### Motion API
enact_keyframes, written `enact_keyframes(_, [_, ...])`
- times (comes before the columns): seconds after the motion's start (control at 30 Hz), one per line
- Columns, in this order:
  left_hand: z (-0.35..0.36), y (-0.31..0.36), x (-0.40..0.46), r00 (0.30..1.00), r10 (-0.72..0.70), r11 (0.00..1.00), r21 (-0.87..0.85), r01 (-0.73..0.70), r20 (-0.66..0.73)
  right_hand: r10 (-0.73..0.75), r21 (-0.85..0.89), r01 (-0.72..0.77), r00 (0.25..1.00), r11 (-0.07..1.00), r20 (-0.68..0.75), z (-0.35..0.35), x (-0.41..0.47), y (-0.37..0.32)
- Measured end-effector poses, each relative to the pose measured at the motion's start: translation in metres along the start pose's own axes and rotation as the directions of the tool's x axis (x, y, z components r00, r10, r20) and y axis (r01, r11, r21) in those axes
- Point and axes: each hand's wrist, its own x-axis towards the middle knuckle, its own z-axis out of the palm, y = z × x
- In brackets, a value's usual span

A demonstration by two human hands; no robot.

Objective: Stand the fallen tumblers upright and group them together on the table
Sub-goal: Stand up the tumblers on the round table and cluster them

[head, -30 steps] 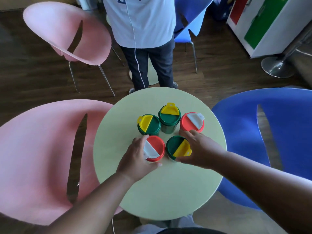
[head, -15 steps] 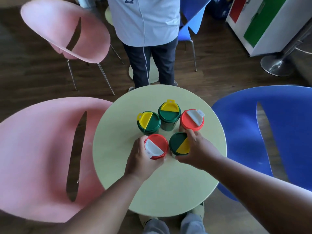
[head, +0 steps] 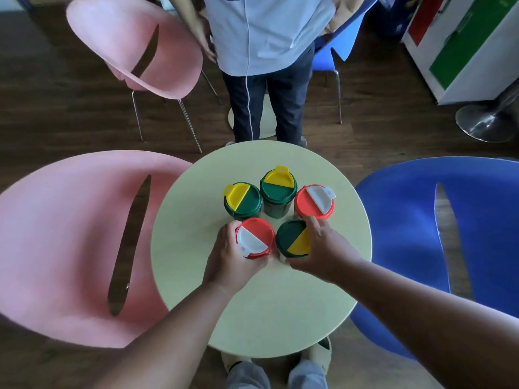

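Five tumblers stand upright, clustered mid-counter (head: 196, 276). Left hand (head: 229, 258) grips the near red-lidded tumbler (head: 255, 237), fingers curled round its wall; right hand (head: 323, 249) likewise grips the near green-lidded tumbler (head: 292, 238). Judged light, rigid, smooth plastic; hold the wall below the lid.

On the pale green table (head: 280, 304), three tumblers (head: 278, 189) show dark green lids with yellow flaps, two (head: 314, 202) red-orange lids with white flaps.
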Motion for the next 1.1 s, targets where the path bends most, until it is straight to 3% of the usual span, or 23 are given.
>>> enact_keyframes(0.47, [-0.005, -0.004, 0.008, 0.995, 0.052, 0.994, 0.093, -0.06, 0.09, 0.011, 0.029, -0.01, 1.0, 1.0, -0.019, -0.002, -0.004, 0.006])
enact_keyframes(0.7, [-0.025, -0.001, 0.049, 0.959, 0.182, 0.975, 0.164, -0.148, -0.216, 0.011, 0.019, -0.011, 1.0, 1.0, -0.027, -0.001, -0.005, 0.007])
enact_keyframes(0.8, [-0.034, 0.002, 0.082, 0.999, 0.042, 0.983, 0.178, -0.043, 0.008, 0.018, 0.018, -0.018, 0.999, 1.0, -0.028, -0.001, -0.004, 0.005])
enact_keyframes(0.9, [-0.035, 0.008, 0.098, 0.965, -0.11, 0.987, 0.14, 0.078, 0.237, 0.032, 0.03, -0.031, 0.999, 0.999, -0.031, -0.001, -0.003, 0.005])
enact_keyframes(0.97, [-0.032, 0.011, 0.102, 0.957, -0.146, 0.981, 0.16, 0.107, 0.252, 0.034, 0.031, -0.033, 0.999, 0.999, -0.028, -0.002, -0.002, 0.004])
enact_keyframes(1.1, [-0.026, 0.016, 0.102, 0.974, -0.173, 0.968, 0.207, 0.141, 0.148, 0.035, 0.02, -0.035, 0.999, 0.999, -0.019, -0.002, -0.001, 0.003])
